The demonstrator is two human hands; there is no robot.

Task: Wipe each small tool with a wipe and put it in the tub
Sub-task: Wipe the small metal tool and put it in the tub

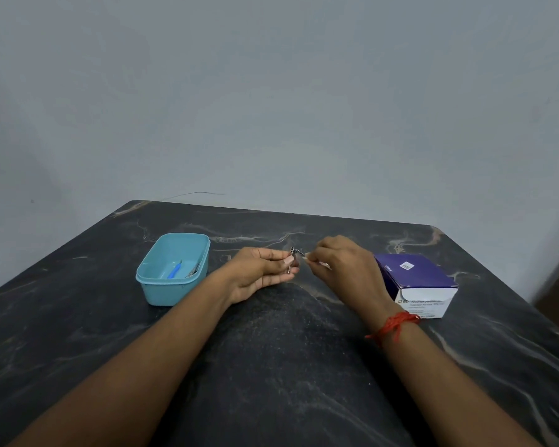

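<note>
Wiping: we judge the step in hand is the rub-down of one small metal tool (291, 260), which is not yet in the tub.
Left hand (259, 272): fingers curled, pinching the tool at its lower part, above the table (271, 366), between tub and box.
Right hand (339, 262): pinching a pale scrap we take for the wipe (308, 255), which meets the tool's upper end. It is too small for us to be sure of the contact.
Tub (162, 285): teal, on the table near the left hand. A blue-handled tool (174, 271) and a metal one (192, 271) lie inside.
Box (413, 272): purple-and-white swab box, just beside the right hand.
Progress: two tools in, one in hand. We cannot tell whether more wait.
Next: we'd finish the wipe, then the left hand carries the tool left over the tub rim and lets go low inside.
Risk: the tool is thin and probably slick once wet, so we'd expect it could slip from the pinch.
</note>
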